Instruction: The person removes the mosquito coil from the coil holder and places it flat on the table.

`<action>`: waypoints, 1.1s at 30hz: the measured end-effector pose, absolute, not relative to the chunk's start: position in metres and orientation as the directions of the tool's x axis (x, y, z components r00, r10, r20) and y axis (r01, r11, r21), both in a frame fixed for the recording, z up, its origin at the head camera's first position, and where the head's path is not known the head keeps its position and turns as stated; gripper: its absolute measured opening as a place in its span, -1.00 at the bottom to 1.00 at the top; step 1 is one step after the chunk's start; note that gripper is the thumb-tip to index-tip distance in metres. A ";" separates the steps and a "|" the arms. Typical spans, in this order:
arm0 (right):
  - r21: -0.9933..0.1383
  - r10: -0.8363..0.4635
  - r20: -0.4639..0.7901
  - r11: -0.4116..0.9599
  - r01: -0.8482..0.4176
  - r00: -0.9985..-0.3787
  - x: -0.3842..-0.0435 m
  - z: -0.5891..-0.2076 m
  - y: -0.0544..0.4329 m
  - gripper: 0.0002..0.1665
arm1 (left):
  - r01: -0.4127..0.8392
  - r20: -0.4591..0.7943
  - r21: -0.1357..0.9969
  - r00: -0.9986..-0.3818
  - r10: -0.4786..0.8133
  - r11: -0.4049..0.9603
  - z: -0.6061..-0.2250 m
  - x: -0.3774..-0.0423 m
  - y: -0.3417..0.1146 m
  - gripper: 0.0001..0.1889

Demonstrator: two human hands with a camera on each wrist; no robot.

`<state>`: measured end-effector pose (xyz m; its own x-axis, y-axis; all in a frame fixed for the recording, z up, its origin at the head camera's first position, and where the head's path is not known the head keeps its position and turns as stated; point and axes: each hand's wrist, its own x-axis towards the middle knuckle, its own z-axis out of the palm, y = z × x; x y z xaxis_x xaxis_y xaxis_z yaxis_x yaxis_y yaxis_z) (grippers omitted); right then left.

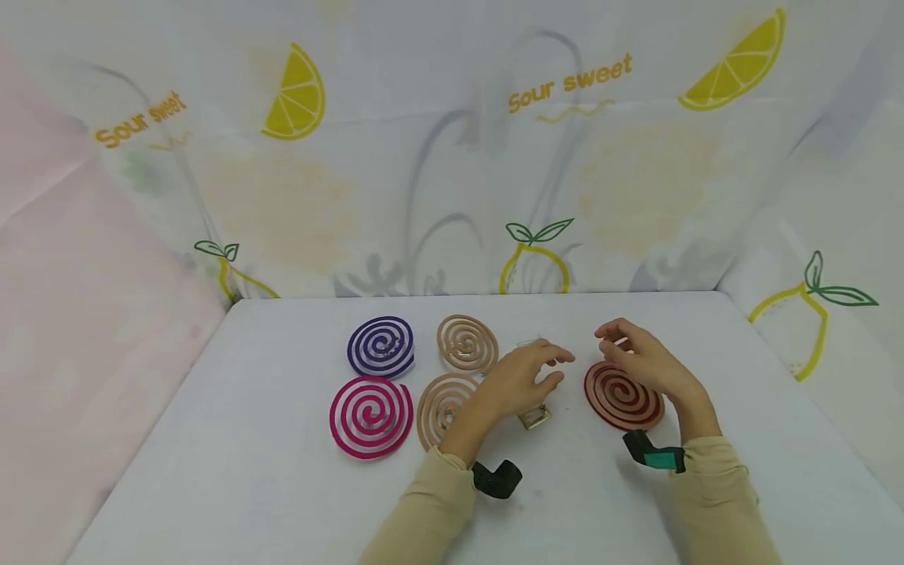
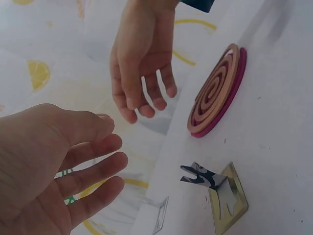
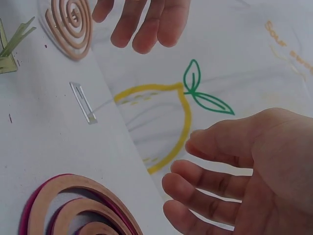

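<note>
My left hand [image 1: 519, 378] hovers over the middle of the table with its fingers loosely bent and nothing held. Under and beside it lies a small gold metal stand [image 1: 534, 416], partly hidden in the head view; its prong stands up in the left wrist view. My right hand [image 1: 648, 362], also holding nothing, is above the far edge of a stack of two mosquito coils [image 1: 600, 402]. In the left wrist view the tan coil [image 2: 215, 93] lies on a magenta one [image 2: 241, 73]. A thin silver metal stand [image 3: 83, 103] lies farther back.
Left of my hands are a purple coil [image 1: 360, 348], a pink coil [image 1: 339, 424] and two tan coils, one behind [image 1: 445, 341] and one in front [image 1: 425, 416], the latter partly covered by my left forearm. A lemon-print cloth [image 1: 452, 157] hangs behind the white table [image 1: 233, 471].
</note>
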<state>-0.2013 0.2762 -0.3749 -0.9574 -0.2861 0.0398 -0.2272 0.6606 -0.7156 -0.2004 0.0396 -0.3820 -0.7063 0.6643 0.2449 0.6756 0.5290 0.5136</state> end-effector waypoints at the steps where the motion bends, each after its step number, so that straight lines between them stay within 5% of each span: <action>1: -0.711 -0.288 0.043 0.664 -0.232 -0.957 -0.201 -0.376 0.275 -0.62 | 0.674 0.247 0.511 -0.709 0.661 0.533 -0.383 -0.200 0.038 -0.71; 14: -0.702 -0.294 0.046 0.671 -0.241 -0.955 -0.205 -0.380 0.250 -0.65 | 0.664 0.307 0.619 -0.695 0.650 0.419 -0.392 -0.209 0.007 -0.72; 33: -0.731 -0.335 0.079 0.621 -0.283 -0.939 -0.204 -0.384 0.216 -0.72 | 0.560 0.181 0.689 -0.748 0.638 0.461 -0.390 -0.215 -0.024 -0.70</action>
<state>-0.2043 0.2165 -0.3842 -0.9388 -0.3351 0.0794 -0.2833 0.6206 -0.7311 -0.2154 -0.0236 -0.3896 -0.7483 0.6382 0.1810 0.5596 0.4610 0.6887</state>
